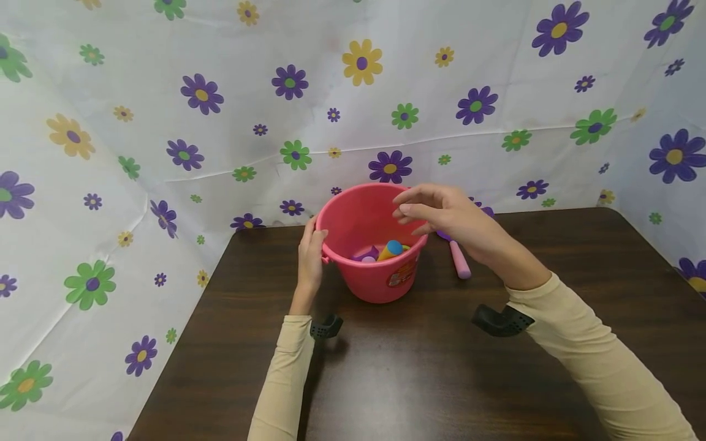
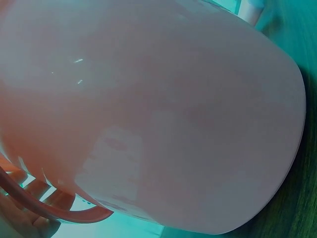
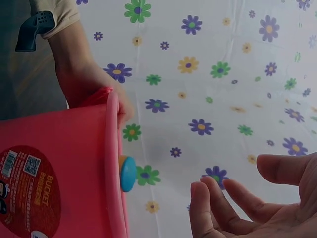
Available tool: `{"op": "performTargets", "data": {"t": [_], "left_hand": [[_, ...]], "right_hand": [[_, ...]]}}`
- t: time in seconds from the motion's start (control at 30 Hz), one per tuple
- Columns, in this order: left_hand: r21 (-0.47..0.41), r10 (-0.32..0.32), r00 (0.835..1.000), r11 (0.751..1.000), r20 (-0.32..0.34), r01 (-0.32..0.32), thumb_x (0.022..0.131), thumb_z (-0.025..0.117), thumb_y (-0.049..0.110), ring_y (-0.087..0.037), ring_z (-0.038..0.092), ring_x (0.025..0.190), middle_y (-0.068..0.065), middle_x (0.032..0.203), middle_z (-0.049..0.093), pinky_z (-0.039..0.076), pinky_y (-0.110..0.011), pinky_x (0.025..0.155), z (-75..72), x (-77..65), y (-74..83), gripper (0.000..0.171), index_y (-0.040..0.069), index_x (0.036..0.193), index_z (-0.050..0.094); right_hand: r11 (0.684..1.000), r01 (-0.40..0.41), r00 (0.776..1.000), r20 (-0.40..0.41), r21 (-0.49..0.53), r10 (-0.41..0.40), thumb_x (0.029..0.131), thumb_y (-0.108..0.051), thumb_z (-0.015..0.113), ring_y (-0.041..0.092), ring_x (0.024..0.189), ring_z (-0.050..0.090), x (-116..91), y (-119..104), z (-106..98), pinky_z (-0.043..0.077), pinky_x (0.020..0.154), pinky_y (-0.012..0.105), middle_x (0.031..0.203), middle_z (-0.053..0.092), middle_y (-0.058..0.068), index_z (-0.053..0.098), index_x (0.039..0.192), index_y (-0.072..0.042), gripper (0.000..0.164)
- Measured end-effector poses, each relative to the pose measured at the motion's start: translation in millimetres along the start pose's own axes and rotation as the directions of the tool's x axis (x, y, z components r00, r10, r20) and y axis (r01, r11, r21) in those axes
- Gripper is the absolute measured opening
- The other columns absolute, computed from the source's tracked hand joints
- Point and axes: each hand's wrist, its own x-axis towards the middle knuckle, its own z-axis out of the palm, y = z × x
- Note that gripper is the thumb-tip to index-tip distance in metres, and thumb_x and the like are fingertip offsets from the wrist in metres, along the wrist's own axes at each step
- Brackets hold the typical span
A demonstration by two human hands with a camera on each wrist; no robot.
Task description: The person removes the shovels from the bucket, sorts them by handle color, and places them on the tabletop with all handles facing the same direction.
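A pink plastic bucket [image 1: 380,280] stands on the dark table, tilted slightly toward me in the head view. My left hand [image 1: 312,254] grips its left rim, thumb over the edge; in the left wrist view the fingers [image 2: 37,201] show beside the bucket's handle [image 2: 81,215]. Inside lie a yellow piece with a blue end [image 1: 393,248] and a purple piece [image 1: 366,255], partly hidden by the front wall. Above the right rim hovers my right hand [image 1: 441,211], its fingers loosely bent and nothing between them.
Right of the bucket lies a toy tool with a pink handle [image 1: 460,261] and a purple part, partly behind my right hand. The dark wooden table [image 1: 397,380] runs back to a flower-patterned cloth [image 1: 309,49]. Black wrist mounts [image 1: 502,321] sit below both wrists.
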Motion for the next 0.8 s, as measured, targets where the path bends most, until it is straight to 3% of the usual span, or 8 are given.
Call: {"op": "performTargets", "data": {"t": [0.43, 0.8], "left_hand": [[-0.010, 0.024, 1.000, 1.000, 0.006, -0.024, 0.099, 0.047, 0.028, -0.008, 0.043, 0.054, -0.023, 0.086, 0.054, 0.040, -0.020, 0.051, 0.5, 1.7, -1.9, 0.052, 0.014, 0.149, 0.054], [-0.010, 0.020, 1.000, 1.000, 0.017, -0.020, 0.099, 0.046, 0.028, -0.008, 0.043, 0.053, -0.009, 0.076, 0.052, 0.041, -0.021, 0.051, -0.2, 1.0, -1.3, 0.054, 0.015, 0.151, 0.052]], "right_hand": [[0.999, -0.009, 0.998, 0.069, -0.039, 0.012, 0.102, -0.019, 0.062, 0.031, 0.117, 0.066, 27.6, 7.3, 28.6, 0.057, 0.093, 0.046, 0.124, 0.068, 0.017, 0.062, 0.131, 0.001, 0.035], [0.988, 0.037, 0.988, 0.153, -0.151, -0.013, 0.101, -0.015, 0.063, 0.026, 0.098, 0.074, 47.5, 11.6, 51.6, 0.060, 0.084, 0.037, 0.115, 0.071, 0.015, 0.064, 0.124, 0.005, 0.031]]}}
